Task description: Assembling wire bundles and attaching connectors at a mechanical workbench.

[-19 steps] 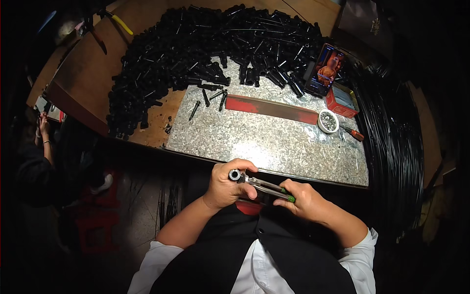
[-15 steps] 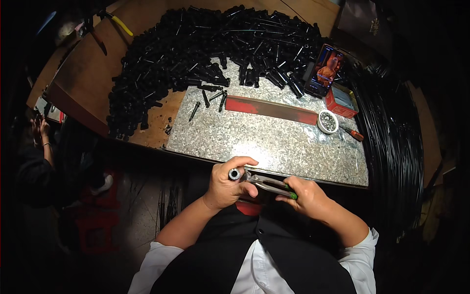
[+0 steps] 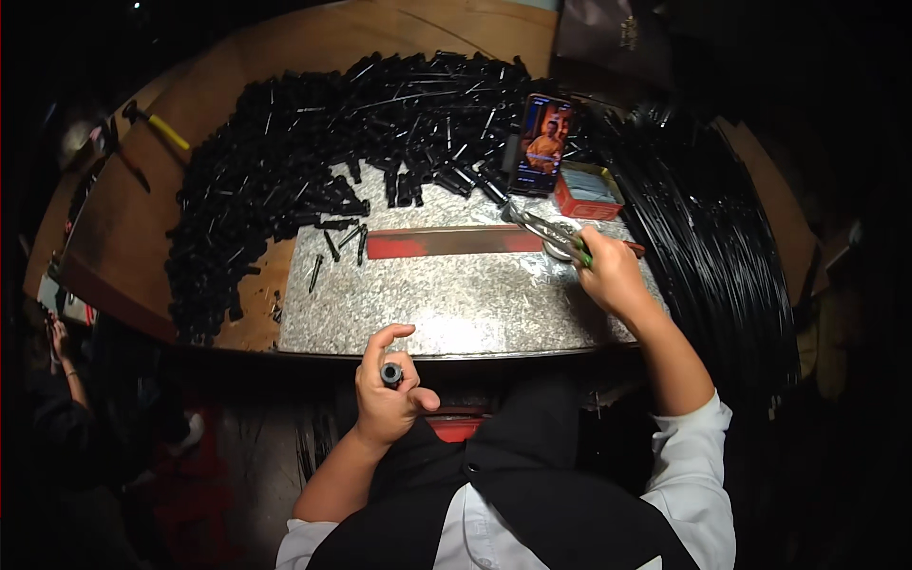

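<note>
My left hand (image 3: 382,399) is wrapped round a black tubular part (image 3: 391,374), its hollow round end facing up; thumb and forefinger stick out free of it. Out over the right side of the stone slab, my right hand (image 3: 611,274) grips metal pliers (image 3: 541,225) with green on the handles. Their jaws point at the far left, close to the edge of the black parts. Beneath the pliers is a small white cup (image 3: 555,253), partly covered by them. Whether the jaws hold anything is too small to tell.
A long red and dark bar (image 3: 446,243) lies across the speckled slab (image 3: 408,304). Black tubular parts (image 3: 285,142) are heaped behind. A lit phone (image 3: 544,142), a red box (image 3: 587,193) and black rods (image 3: 712,228) stand at right. Another person's hand (image 3: 60,344) shows far left.
My right hand has carried the pliers away from the left hand, up and right over the slab. My left hand still holds the tubular part, a little lower. The view has shifted.
</note>
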The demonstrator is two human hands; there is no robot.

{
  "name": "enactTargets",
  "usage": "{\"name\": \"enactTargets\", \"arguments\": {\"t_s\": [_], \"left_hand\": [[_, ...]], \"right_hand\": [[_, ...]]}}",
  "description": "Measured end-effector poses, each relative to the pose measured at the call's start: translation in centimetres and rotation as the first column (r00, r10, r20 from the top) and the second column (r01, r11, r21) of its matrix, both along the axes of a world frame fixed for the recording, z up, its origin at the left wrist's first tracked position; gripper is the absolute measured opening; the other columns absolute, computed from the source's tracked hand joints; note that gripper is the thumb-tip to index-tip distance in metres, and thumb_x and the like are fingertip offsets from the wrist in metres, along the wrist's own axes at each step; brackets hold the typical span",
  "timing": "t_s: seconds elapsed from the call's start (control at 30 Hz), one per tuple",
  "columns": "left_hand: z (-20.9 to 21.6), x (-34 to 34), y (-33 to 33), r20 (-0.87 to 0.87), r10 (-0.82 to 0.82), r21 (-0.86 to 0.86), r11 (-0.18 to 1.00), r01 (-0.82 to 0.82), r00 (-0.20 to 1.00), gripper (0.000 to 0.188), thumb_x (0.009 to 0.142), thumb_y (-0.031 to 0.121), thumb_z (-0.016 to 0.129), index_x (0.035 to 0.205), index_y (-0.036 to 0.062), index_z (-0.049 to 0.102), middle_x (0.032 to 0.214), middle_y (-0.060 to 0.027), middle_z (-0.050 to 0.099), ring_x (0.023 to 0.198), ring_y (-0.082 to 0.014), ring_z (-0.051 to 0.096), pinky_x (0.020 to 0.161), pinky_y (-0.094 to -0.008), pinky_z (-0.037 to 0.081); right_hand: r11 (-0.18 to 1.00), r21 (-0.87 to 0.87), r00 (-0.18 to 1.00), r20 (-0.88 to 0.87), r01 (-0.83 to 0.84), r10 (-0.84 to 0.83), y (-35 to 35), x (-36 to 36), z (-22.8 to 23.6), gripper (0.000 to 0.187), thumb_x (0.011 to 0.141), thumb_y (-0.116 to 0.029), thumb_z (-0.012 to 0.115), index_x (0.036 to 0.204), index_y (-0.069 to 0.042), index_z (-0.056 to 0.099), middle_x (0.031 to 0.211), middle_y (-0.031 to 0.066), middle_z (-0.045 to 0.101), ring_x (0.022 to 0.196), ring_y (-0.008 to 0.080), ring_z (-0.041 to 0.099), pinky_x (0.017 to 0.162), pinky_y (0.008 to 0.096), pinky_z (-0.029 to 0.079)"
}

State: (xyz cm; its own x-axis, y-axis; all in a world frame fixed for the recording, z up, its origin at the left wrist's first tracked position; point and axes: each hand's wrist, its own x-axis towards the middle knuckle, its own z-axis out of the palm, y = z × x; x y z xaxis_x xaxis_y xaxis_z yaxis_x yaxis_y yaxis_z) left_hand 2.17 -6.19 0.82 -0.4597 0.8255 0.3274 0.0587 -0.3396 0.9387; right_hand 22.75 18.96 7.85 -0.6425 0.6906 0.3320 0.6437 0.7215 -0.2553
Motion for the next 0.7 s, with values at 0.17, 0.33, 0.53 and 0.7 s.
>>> {"name": "enactTargets", "arguments": {"t_s": [0.17, 0.33, 0.53, 0.7], "left_hand": [[0.7, 0.5, 0.0, -0.092, -0.02, -0.086, 0.996, 0.012, 0.996, 0.095, 0.06, 0.054, 0.078, 0.125, -0.0026, 0.039, 0.058, 0.0074, 0.038, 0.052, -0.0014, 0.037, 0.05, -0.0168, 0.032], [0.7, 0.5, -0.5, -0.078, -0.039, -0.095, 0.995, 0.031, 0.996, 0.094, 0.061, 0.052, 0.08, 0.126, -0.002, 0.038, 0.057, 0.0073, 0.038, 0.052, -0.0015, 0.039, 0.051, -0.0161, 0.032], [0.6, 0.4, -0.3, -0.082, -0.071, -0.111, 0.992, 0.062, 0.994, 0.092, 0.061, 0.047, 0.082, 0.126, -0.0009, 0.038, 0.058, 0.0072, 0.039, 0.052, -0.0014, 0.039, 0.051, -0.0162, 0.033], [0.4, 0.4, -0.2, -0.082, -0.091, -0.119, 0.99, 0.081, 0.992, 0.089, 0.062, 0.043, 0.084, 0.126, -0.0005, 0.039, 0.058, 0.0073, 0.039, 0.053, -0.0012, 0.04, 0.051, -0.0163, 0.033]], "right_hand": [[0.997, -0.035, 0.981, 0.181, 0.071, -0.063, 3.6, -1.6, 0.1, 0.012, 0.079, -0.011, 0.061, 0.087, -0.002, 0.06, 0.078, 0.0215, 0.064, 0.079, 0.0398, 0.063, 0.07, 0.0474, 0.048], [0.996, -0.04, 0.909, 0.413, 0.081, -0.057, 4.2, -3.3, -0.5, 0.019, 0.077, -0.009, 0.055, 0.09, -0.001, 0.067, 0.089, 0.0228, 0.067, 0.088, 0.0375, 0.065, 0.078, 0.0459, 0.051], [0.995, -0.053, 0.899, 0.434, 0.086, -0.055, 4.8, -3.7, -0.9, 0.021, 0.078, -0.009, 0.053, 0.09, -0.001, 0.067, 0.09, 0.0233, 0.066, 0.089, 0.038, 0.065, 0.078, 0.0462, 0.051], [0.996, -0.051, 0.907, 0.42, 0.071, -0.043, 4.9, -3.6, -0.9, 0.019, 0.079, -0.013, 0.054, 0.09, -0.002, 0.066, 0.088, 0.0224, 0.067, 0.087, 0.038, 0.065, 0.079, 0.0467, 0.051]]}}
